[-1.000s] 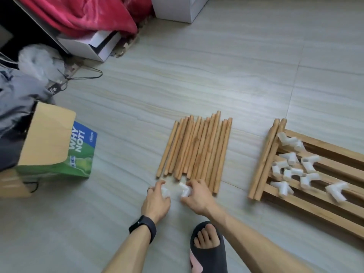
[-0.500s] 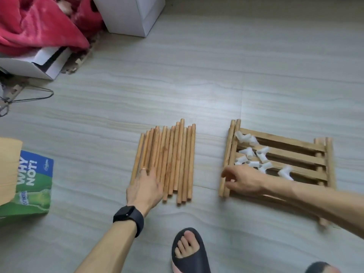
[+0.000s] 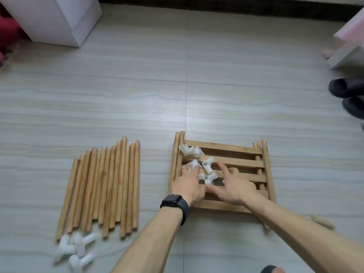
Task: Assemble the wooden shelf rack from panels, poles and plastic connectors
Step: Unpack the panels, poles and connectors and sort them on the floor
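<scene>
Left hand [image 3: 188,185]: coming off the poles [image 3: 106,186] since half a sec ago and now reaching across onto the panel [image 3: 236,149], right beside my right hand [image 3: 234,185]; fingers are lying straight and spread, tips touching the panel connectors [image 3: 206,168], not gripping any of them
Right hand: hovering low over the same panel, fingers fanning out straight, thumb pointing toward my left hand, holding nothing
Panel connectors: white plastic, sitting in a loose heap on the left half of the slats, between and under my fingertips
Panel: slatted wood, lying flat on the floor [image 3: 236,85] to the right of the poles; looks like more than 1 is stacked, but I'm not able to tell how many
Poles: lying side by side in 1 flat bundle, well left of both hands, nothing touching them
Edge poles [image 3: 176,154]: 2 more, lying tight along the panel's left side
Floor connectors [image 3: 76,249]: more white ones lying just beside the near ends of the poles, too blurry to count
Watch [image 3: 173,201]: black, sitting on my left wrist
White box [image 3: 59,18]: standing at the far left
Black slippers [image 3: 346,89]: sitting at the right edge
</scene>
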A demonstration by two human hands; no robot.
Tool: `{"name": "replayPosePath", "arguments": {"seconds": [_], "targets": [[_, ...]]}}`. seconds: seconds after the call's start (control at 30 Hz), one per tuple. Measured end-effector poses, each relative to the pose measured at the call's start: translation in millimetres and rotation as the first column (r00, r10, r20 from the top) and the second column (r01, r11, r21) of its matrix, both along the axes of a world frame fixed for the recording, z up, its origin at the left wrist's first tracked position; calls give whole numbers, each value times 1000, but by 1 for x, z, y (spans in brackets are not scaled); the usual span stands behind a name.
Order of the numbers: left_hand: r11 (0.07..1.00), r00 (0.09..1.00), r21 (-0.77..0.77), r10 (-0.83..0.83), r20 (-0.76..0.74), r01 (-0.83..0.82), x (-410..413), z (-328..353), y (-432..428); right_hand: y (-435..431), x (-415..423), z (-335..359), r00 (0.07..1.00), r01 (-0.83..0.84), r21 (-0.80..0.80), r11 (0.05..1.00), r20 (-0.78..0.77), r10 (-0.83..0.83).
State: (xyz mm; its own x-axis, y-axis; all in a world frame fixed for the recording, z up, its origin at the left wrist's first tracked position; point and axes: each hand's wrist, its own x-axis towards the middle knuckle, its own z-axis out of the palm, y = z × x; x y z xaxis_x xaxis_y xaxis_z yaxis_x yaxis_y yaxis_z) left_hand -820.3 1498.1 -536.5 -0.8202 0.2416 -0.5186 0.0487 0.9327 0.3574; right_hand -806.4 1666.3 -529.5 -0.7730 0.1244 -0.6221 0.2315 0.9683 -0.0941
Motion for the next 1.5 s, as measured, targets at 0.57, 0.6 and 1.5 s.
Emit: {"name": "replayPosePath", "arguments": {"seconds": [0.57,0.6,1.5], "targets": [[967,980,-206,-174,-92,152,-23,-10,3,-8,7,-31,957,-64,-298,953,-290,-26],[969,979,-196,-174,-105,152,-23,-10,2,-4,9,-31,955,-59,-310,949,-293,-37],[896,934,-263,337,-122,-357,154,17,-304,-223,79,-16,759,-651,-411,639,-343,553]]}}
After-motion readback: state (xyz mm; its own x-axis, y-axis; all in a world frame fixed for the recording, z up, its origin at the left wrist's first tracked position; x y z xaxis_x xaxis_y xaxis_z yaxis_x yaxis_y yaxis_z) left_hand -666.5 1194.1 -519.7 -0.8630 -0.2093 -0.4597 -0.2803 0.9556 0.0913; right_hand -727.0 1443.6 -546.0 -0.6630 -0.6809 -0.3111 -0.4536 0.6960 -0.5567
